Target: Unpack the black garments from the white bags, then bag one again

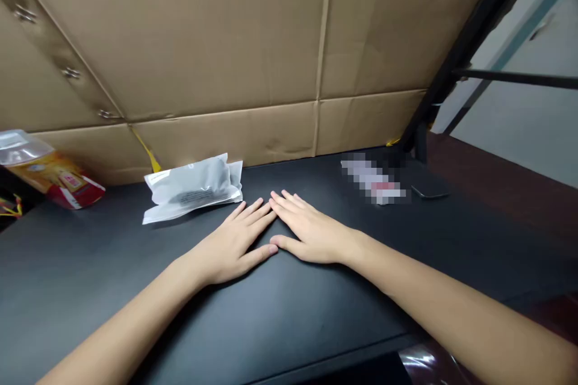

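Note:
My left hand (pixel 235 243) lies flat, palm down, on the black table (pixel 90 264) with its fingers stretched out. My right hand (pixel 309 228) lies flat beside it, and the fingertips and thumbs of the two nearly touch at the table's middle. Neither hand holds anything. A grey-white plastic pouch (pixel 194 189) with a dark item inside lies just beyond and left of my left hand, a short gap away.
A yellow and red packet in clear wrap (pixel 54 174) lies at the far left. A small blurred object (pixel 372 179) and a black hex key (pixel 428 194) lie at the back right. Cardboard walls (pixel 226 42) close off the back; a black metal frame (pixel 451 72) rises at the right.

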{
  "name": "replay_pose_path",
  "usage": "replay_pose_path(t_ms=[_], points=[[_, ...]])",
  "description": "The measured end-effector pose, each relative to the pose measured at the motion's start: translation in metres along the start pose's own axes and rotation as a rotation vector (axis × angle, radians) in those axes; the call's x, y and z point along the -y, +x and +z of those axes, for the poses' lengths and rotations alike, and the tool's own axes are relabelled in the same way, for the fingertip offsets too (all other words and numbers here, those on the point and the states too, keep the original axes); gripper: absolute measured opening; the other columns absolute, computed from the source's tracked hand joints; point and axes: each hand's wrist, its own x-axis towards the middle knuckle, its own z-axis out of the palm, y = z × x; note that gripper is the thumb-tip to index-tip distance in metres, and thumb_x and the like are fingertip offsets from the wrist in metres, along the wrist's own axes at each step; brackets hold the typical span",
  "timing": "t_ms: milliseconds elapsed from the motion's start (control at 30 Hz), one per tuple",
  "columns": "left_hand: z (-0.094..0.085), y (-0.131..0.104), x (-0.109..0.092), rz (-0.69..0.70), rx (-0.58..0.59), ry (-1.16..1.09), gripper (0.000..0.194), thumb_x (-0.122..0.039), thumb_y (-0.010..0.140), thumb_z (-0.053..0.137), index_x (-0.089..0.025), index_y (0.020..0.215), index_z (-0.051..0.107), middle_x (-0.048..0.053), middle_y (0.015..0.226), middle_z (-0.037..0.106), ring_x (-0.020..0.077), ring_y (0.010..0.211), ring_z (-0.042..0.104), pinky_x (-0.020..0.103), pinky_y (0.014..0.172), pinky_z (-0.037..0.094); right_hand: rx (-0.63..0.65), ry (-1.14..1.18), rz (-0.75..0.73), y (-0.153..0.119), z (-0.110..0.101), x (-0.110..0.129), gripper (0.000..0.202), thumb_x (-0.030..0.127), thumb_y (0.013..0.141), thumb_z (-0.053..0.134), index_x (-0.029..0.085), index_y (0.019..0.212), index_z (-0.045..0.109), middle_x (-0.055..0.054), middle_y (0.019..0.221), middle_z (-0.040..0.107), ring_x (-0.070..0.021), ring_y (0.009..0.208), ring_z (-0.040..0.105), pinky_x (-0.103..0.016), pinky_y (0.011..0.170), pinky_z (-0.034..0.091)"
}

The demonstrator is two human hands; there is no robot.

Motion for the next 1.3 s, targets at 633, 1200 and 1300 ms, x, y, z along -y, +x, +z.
replay_pose_path(t_ms=[633, 1200, 1300], points=[[-0.056, -0.020, 0.053, -0.222, -0.476, 0.620, 0.038, -0.037, 0.110, 0.047, -0.023, 0.140, 0.065, 0.007, 0.132, 0.077, 0.0315, 0.109, 0.077, 0.042, 0.087, 0.054, -0.238, -0.011, -0.103, -0.004, -0.018, -0.018, 0.039, 0.030, 0.105, 0.059, 0.020, 0.143, 0.064, -0.015, 0.152, 0.062, -0.0307, 0.142, 0.057, -0.053, 0.118, 0.046], [-0.040, 0.002, -0.036, 0.249, -0.546, 0.361, 0.010, -0.017, 0.101, 0.066, -0.024, 0.109, 0.068, 0.000, 0.104, 0.082, 0.0207, 0.091, 0.073, 0.037, 0.077, 0.048, -0.446, 0.048, -0.498, -0.003, -0.021, -0.003, 0.012, 0.023, 0.106, 0.064, 0.021, 0.095, 0.069, -0.003, 0.092, 0.079, -0.0186, 0.086, 0.072, -0.035, 0.084, 0.055], [-0.038, 0.002, -0.035, 0.218, -0.552, 0.358, 0.009, -0.016, 0.102, 0.064, -0.024, 0.105, 0.067, 0.000, 0.098, 0.081, 0.0200, 0.088, 0.073, 0.037, 0.076, 0.047, -0.427, 0.084, -0.498, -0.005, -0.023, -0.002, 0.011, 0.019, 0.106, 0.061, 0.022, 0.105, 0.071, -0.003, 0.102, 0.082, -0.0187, 0.094, 0.075, -0.036, 0.089, 0.057]])
